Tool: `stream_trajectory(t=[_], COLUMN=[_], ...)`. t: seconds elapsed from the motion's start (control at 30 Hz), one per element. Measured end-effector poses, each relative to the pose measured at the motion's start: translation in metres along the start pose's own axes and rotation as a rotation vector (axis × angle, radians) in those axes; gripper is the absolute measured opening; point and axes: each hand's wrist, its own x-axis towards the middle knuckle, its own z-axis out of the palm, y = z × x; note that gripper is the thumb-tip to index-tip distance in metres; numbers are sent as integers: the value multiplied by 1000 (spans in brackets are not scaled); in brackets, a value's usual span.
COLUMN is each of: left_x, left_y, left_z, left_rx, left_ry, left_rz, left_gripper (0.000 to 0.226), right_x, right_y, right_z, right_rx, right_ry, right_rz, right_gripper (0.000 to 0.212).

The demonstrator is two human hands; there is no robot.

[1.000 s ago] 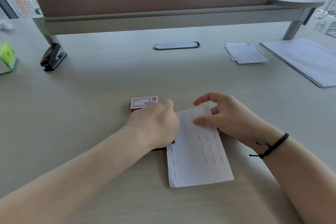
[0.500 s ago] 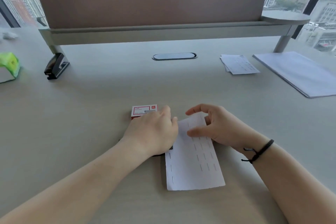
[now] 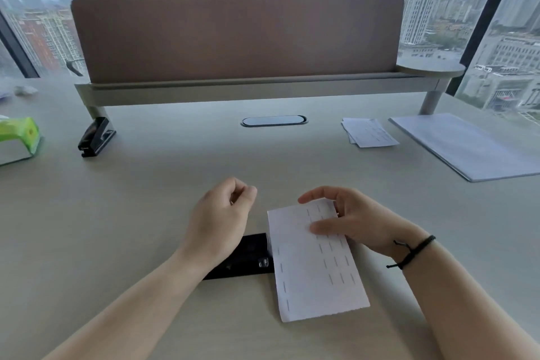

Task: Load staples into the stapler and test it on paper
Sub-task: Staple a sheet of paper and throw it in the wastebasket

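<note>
A black stapler (image 3: 248,257) lies flat on the desk, its front end tucked under the left edge of a white paper slip (image 3: 315,269). Several rows of staples mark the slip. My left hand (image 3: 225,210) hovers just beyond the stapler, off it, with fingers curled into a fist and nothing visible in them. My right hand (image 3: 350,222) pinches the slip's far right part, thumb lying on top. The red staple box is hidden, probably behind my left hand.
A second black stapler (image 3: 96,137) sits at the far left by the divider leg, with a green tissue pack (image 3: 20,137) beyond it. Small stapled slips (image 3: 369,131) and a large paper stack (image 3: 467,146) lie far right. A cable grommet (image 3: 273,120) is centred.
My left hand has lifted off the stapler and moved forward, uncovering its black body. The staple box has dropped out of sight behind it. The view has tilted up.
</note>
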Motion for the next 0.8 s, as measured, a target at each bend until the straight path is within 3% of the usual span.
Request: stream_trajectory(t=[0.13, 0.3, 0.4, 0.53, 0.7, 0.8], left_x=[-6, -20, -22, -21, -22, -25], left_y=[1, 5, 0, -7, -5, 4], left_z=[-1, -6, -10, -12, -12, -14], left_rx=[-38, 42, 187, 198, 110, -34], left_ry=[32, 41, 33, -29, -41, -32], left_rz=[98, 451, 673, 815, 821, 628], left_gripper=[19, 5, 13, 19, 14, 14], right_x=[-3, -3, -2, -2, -3, -2], right_y=[-2, -3, -5, -7, -9, -9], right_z=[-11, -9, -7, -2, 4, 6], right_rx=[195, 451, 542, 572, 555, 498], right_ry=[-30, -41, -41, -40, -47, 27], right_rz=[-33, -76, -79, -64, -62, -113], right_gripper=[42, 46, 47, 50, 42, 37])
